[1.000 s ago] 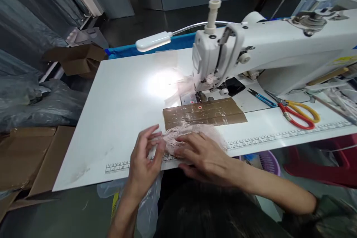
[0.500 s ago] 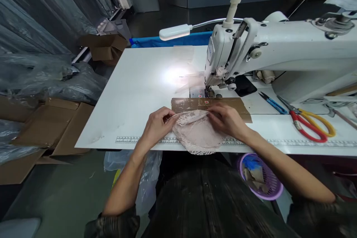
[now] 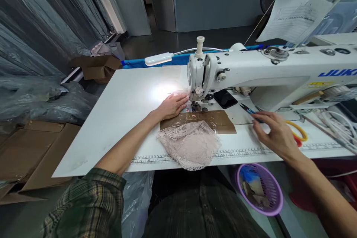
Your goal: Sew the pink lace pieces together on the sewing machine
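Observation:
My left hand point(image 3: 173, 106) lies flat with fingers stretched out beside the needle area of the white sewing machine point(image 3: 198, 78). Under its fingertips is some pale pink material, mostly covered. My right hand point(image 3: 275, 134) has its fingers and thumb around the handle of blue thread snips point(image 3: 247, 109), whose dark blades point toward the machine. A pale pink lace piece point(image 3: 192, 143), rounded in outline, rests at the table's front edge, untouched by either hand. It overlaps a brown taped strip point(image 3: 223, 121) in front of the needle.
Scissors with yellow and red handles point(image 3: 299, 131) lie partly behind my right hand. A black phone point(image 3: 225, 99) sits under the machine arm. Along the table front runs a printed ruler point(image 3: 234, 153). Below stands a purple basket point(image 3: 275, 193) with scraps; cardboard boxes point(image 3: 36, 152) are at left.
Both hands have let go of the lace piece, which stays at the table edge. My left hand moved forward to the needle area; my right moved right onto the snips. The view tilted up and right.

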`<state>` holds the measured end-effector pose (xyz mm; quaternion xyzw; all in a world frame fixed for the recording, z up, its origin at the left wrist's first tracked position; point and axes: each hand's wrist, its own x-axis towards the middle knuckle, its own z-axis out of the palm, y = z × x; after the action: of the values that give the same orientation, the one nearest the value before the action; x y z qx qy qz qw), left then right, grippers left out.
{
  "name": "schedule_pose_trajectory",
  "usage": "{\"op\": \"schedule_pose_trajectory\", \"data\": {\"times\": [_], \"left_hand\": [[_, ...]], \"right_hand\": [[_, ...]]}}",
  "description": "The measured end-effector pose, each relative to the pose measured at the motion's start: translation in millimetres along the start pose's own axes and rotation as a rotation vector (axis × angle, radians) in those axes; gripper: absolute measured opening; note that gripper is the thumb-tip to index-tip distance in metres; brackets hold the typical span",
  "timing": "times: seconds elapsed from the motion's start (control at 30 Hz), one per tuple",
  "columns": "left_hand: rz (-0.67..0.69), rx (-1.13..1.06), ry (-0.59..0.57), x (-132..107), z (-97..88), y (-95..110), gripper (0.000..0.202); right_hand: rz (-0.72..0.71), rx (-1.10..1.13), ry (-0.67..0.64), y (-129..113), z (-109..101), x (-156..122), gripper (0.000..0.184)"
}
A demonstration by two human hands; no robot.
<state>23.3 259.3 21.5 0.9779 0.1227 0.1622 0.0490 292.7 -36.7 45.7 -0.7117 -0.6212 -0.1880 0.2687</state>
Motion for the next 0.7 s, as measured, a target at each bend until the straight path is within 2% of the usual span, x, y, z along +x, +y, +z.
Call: {"op": "schedule_pose_trajectory", "data": {"times": [0.1,0.17,0.27,0.33,0.4,0.47,0.6,0.7], "left_hand": [[-0.078,0.027,-0.063,-1,-0.4,-6,0.042],[-0.116,0.064,-0.025,-6,1.6,-6,0.042],[-0.095,0.136,0.165,-9,7.1,-4,0.039],[-0.009,0.175,0.245,-9,9.4,-1,0.039],[0.097,0.185,0.222,-8,9.6,0,0.04],[0.159,0.161,0.149,-6,8.7,0,0.042],[0.119,0.07,0.028,-4,8.4,-4,0.048],[0.07,0.023,-0.001,-1,10.3,-6,0.051]], "right_hand": [[0.088,-0.115,0.046,26,-16,-18,0.023],[0.132,-0.071,0.104,25,-16,-21,0.021],[0.146,0.013,0.179,5,1,-8,0.021],[0.13,0.103,0.213,-8,19,5,0.021],[0.134,0.114,0.251,-15,32,15,0.023],[0.159,0.057,0.269,-14,37,17,0.025],[0.246,-0.09,0.234,5,22,4,0.027],[0.282,-0.101,0.282,15,7,-7,0.026]]}}
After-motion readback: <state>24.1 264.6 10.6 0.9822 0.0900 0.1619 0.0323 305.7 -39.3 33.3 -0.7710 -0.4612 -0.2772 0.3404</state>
